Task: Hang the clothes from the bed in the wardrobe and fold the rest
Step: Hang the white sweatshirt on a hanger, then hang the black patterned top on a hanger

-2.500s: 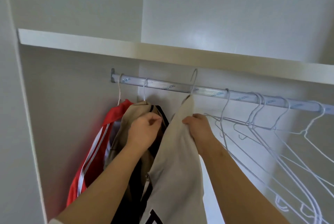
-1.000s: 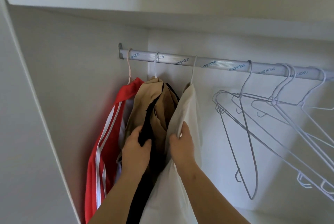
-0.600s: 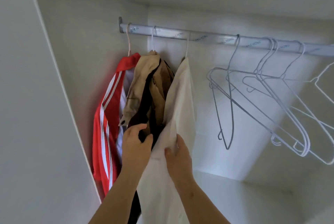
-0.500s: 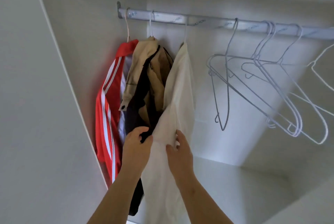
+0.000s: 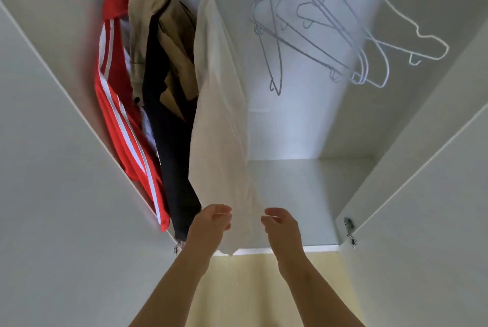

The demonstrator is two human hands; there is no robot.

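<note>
In the open white wardrobe [image 5: 290, 189] we count three hung garments — red white-striped jacket [image 5: 116, 104], tan-and-black jacket [image 5: 163, 67], cream cloth garment [image 5: 219, 126] — our left hand [image 5: 211, 223] and right hand [image 5: 281, 223] with fingers loosely curled at its hem, grip unclear.

Looking down into a white wardrobe [image 5: 290, 120] with a left door [image 5: 52, 168] and a right door [image 5: 422, 221] standing open. Showing a metal hinge [image 5: 349, 224] low on the right side, another hinge [image 5: 175, 247] low on the left. Catching soft light low on the back panel. Meeting a pale yellow floor [image 5: 250, 289] below the white base panel [image 5: 303, 194].
</note>
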